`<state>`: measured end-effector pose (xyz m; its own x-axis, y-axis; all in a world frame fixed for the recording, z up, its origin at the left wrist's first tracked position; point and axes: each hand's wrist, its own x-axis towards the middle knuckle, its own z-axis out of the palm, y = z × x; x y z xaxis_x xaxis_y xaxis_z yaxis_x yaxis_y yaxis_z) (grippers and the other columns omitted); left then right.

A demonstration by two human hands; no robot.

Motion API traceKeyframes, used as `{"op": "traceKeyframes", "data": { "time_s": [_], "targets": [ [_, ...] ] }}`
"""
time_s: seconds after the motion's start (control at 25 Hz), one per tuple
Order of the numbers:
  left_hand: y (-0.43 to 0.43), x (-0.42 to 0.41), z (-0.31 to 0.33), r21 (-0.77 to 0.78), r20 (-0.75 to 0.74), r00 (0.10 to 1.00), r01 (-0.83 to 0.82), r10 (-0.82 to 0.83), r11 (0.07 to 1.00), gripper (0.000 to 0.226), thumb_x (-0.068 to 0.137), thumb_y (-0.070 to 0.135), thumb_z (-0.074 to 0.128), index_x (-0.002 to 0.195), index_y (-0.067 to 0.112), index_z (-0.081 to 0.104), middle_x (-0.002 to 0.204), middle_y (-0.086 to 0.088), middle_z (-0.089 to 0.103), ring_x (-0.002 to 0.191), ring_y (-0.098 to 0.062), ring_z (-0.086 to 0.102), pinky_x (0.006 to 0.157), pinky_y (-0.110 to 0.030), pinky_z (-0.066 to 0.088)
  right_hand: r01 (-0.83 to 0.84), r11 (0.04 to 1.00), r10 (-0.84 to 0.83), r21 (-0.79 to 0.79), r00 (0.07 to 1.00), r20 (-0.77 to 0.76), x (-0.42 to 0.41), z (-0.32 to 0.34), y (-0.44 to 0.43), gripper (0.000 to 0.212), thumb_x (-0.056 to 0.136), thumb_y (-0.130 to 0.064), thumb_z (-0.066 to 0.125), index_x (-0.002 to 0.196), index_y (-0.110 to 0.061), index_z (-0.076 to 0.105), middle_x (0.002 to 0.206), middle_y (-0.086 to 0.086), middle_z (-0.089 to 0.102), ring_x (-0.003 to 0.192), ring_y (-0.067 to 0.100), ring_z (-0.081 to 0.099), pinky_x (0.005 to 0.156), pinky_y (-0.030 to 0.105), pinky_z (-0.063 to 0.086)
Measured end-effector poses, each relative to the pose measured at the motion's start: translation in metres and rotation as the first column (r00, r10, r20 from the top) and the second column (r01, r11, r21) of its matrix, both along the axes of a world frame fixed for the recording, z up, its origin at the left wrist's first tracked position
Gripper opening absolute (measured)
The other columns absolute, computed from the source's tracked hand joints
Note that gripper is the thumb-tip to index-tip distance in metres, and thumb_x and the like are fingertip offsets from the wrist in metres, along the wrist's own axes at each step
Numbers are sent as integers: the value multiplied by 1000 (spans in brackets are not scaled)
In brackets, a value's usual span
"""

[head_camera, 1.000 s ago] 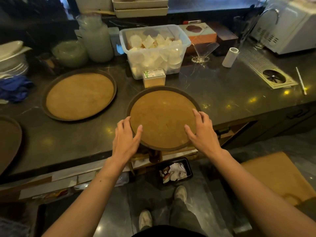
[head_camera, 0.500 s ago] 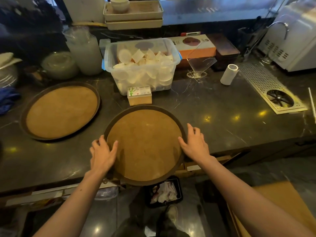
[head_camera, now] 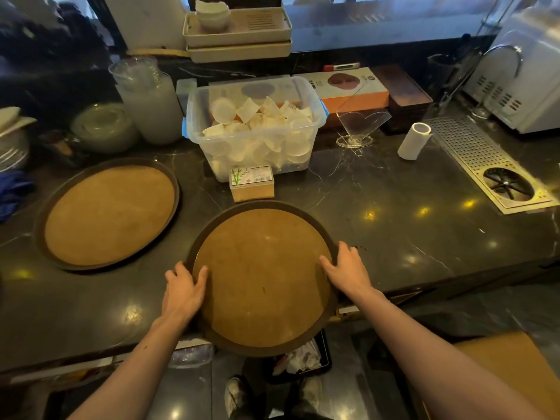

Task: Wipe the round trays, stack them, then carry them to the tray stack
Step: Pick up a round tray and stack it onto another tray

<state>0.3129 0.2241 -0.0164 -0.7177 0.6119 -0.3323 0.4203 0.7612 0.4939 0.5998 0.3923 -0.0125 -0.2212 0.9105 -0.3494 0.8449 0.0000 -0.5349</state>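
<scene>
A round tray (head_camera: 263, 274) with a dark rim and tan cork-like inside lies at the counter's front edge, its near part hanging over the edge. My left hand (head_camera: 183, 291) grips its left rim, thumb lying on the tan surface. My right hand (head_camera: 347, 269) grips its right rim, fingers over the edge. A second round tray (head_camera: 107, 213) of the same kind lies flat on the counter to the left, untouched.
Just behind the held tray stand a small labelled box (head_camera: 252, 183) and a clear bin of white cups (head_camera: 257, 128). A paper roll (head_camera: 413, 140) and a metal drain grate (head_camera: 485, 162) are on the right, and jars (head_camera: 148, 101) at the back left. A blue cloth (head_camera: 12, 189) lies at the far left.
The view has shifted, and the third tray at the far left has left the frame. The tray between my hands now overhangs the counter edge more. Both hands stay on its rim.
</scene>
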Motion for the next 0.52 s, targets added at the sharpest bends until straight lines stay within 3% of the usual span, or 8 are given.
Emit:
{"op": "traceKeyframes", "data": {
  "time_s": [0.08,0.24,0.52],
  "targets": [
    [1,-6,-1,42,9,1000,-13,13,999,63,92,51,46,132,4,32,133,-24,40,109,-41,51,84,-48,44,52,998,-53,-28,998,-43,-3,-2,2,61,93,-45,57,140,-11,38,138,14,46,123,31,50,99,47,47],
    [-1,-13,-3,181,-14,997,-74,77,981,49,94,38,50,126,2,38,127,-25,46,106,-37,52,87,-45,45,120,993,-119,-1,983,-139,-3,-7,-1,47,92,-40,60,126,-12,44,123,9,53,106,21,53,88,39,50],
    [-4,-4,8,322,-61,992,-87,113,943,33,97,25,47,119,2,44,116,-18,50,99,-26,50,80,-33,39,221,973,-188,62,922,-339,8,-2,-10,32,94,-30,60,120,-16,47,118,3,52,101,15,52,81,28,43]
  ]
}}
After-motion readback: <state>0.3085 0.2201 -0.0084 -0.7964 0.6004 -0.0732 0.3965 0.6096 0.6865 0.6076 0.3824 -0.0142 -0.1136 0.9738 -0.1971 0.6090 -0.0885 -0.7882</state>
